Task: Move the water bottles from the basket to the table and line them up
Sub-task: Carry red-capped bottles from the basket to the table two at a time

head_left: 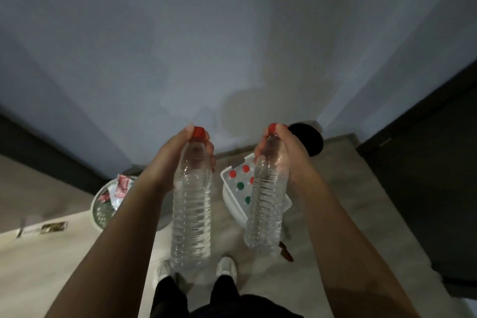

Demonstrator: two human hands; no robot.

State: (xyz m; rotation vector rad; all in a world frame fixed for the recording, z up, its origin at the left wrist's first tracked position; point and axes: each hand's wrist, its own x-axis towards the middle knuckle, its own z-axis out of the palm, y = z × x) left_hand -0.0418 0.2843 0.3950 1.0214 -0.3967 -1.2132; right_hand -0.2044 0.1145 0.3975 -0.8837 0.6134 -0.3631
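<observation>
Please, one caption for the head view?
Left hand grips left water bottle, right hand grips right water bottle, both by red-capped necks; white basket on floor.

Arms outstretched; left hand [172, 160], right hand [286, 152] gripping.

The scene is dimly lit and rendered soft. A broad shadow [258, 90] is cast on the wall [154, 33]. Lines are bowed toward the edges. Faint glints are caught on each bottle [192, 204].

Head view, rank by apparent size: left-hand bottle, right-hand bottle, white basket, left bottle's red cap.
1. left-hand bottle, though nearness may flatter it
2. right-hand bottle
3. white basket, farther and partly hidden
4. red cap
</observation>
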